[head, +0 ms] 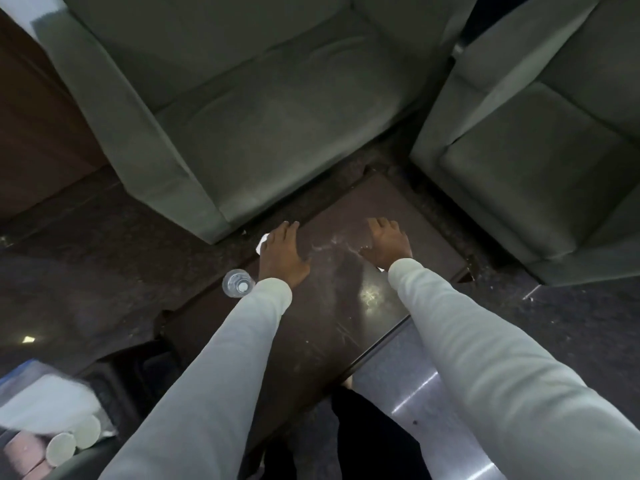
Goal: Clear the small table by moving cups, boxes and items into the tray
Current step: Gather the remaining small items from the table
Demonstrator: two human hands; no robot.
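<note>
Both hands, left and right, lay flat and empty on the worktop; the left sleeve could topple the bottle at its edge.

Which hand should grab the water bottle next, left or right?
Left. The clear bottle stands at the table's left edge, right beside the left hand. The right hand lies flat further right and would have to cross over the left arm.

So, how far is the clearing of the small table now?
Mostly done: cups already sit in the tray at lower left. Both hands, left and right, lie flat on the dark brown tabletop. Left: a clear plastic bottle and white paper at its left edge.
</note>
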